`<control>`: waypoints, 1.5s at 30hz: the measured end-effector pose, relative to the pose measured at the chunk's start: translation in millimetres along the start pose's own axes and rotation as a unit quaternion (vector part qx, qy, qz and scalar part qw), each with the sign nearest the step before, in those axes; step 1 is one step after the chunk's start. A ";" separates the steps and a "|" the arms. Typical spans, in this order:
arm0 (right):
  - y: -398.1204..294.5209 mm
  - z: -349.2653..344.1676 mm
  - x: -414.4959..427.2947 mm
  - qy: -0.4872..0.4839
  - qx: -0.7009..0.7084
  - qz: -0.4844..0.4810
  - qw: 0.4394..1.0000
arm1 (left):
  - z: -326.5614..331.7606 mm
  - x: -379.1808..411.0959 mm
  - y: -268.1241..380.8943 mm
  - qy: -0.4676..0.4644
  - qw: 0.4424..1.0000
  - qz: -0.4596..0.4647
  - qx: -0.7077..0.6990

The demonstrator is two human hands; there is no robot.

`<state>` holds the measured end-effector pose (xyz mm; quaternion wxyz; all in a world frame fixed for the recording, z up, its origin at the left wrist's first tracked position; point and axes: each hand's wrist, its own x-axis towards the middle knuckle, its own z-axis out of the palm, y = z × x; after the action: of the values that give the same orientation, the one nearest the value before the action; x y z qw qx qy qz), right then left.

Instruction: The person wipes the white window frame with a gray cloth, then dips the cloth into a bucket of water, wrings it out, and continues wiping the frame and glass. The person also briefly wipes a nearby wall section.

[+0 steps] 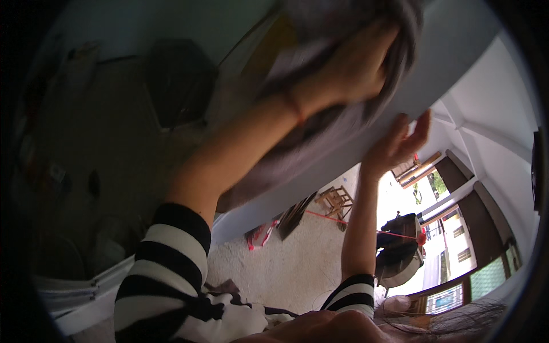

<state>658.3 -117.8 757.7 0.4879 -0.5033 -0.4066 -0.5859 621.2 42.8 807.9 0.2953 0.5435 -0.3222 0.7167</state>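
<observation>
My left hand (360,64), with a thin red band at the wrist, is raised at the upper middle, its fingers curled into a dark grey cloth item (403,51). The cloth is blurred and hangs down behind my forearm, against a pale flat panel (450,47). Lower and to the right, my right hand (399,141) is raised beside the panel's lower edge, fingers apart, with nothing seen in it. Some of its fingers may be hidden by the panel. Both arms wear black-and-white striped sleeves.
Beyond the panel are a small wooden chair (336,201), a red and white bag (260,235) on the floor (274,268), a dark covered object (399,253) and bright windows (454,236). A red cord (360,225) crosses behind my right forearm. On the left, a dark box-like shape (180,81) is dim.
</observation>
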 end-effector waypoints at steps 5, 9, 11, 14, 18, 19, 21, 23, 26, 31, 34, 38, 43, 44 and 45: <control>-2.3 -14.1 7.5 -0.018 -0.092 -0.069 0.993 | -53.2 -246.4 77.5 -0.099 0.970 -0.220 0.026; -15.6 -0.9 1.9 -0.008 -0.052 0.007 0.999 | -96.0 -466.8 155.6 -0.088 0.862 -0.483 0.125; -17.6 3.1 10.5 -0.022 -0.058 -0.008 0.998 | -105.6 -554.7 186.5 0.064 0.799 -0.592 0.079; -25.4 2.3 9.6 -0.041 -0.086 0.006 0.995 | -137.2 -605.5 212.0 0.073 0.653 -0.737 0.156; -14.2 -13.9 10.2 -0.040 -0.129 0.004 0.991 | -123.9 -484.1 181.6 0.184 0.690 -0.682 -0.156; -17.4 -10.3 9.4 -0.037 -0.141 0.008 0.989 | -117.4 -438.0 165.1 0.216 0.732 -0.611 -0.212; -22.5 0.0 8.6 -0.036 -0.114 0.000 0.993 | -113.1 -372.8 120.5 0.115 0.821 -0.490 -0.268; -19.2 -0.7 9.4 -0.037 -0.109 -0.004 0.993 | -90.3 -288.5 98.1 0.091 0.907 -0.399 -0.094; -16.5 1.0 11.4 -0.038 -0.108 -0.004 0.993 | -69.5 -194.0 70.2 0.126 0.956 -0.255 0.068; -10.0 -6.0 12.9 -0.052 -0.126 -0.033 0.990 | -56.3 -215.3 71.0 0.124 0.944 -0.297 0.068; -14.0 -12.4 15.8 -0.077 -0.133 -0.030 0.988 | -78.7 -282.9 90.7 0.050 0.931 -0.354 0.076; -16.5 -14.7 14.4 -0.083 -0.138 -0.018 0.987 | -113.3 -443.1 142.9 0.008 0.840 -0.516 0.166; -6.5 -14.8 20.0 -0.086 -0.119 -0.017 0.989 | -145.3 -576.5 150.7 0.082 0.662 -0.745 0.004; -4.9 -16.4 18.1 -0.078 -0.124 -0.016 0.989 | -135.2 -538.5 149.8 0.028 0.672 -0.737 0.068; -8.4 -13.0 15.5 -0.068 -0.120 -0.012 0.990 | -128.8 -513.6 145.5 0.056 0.723 -0.688 0.017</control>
<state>647.3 -131.3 771.1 0.3883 -0.5914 -0.3718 -0.6010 553.6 16.1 263.7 0.7154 0.5800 0.1697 0.3508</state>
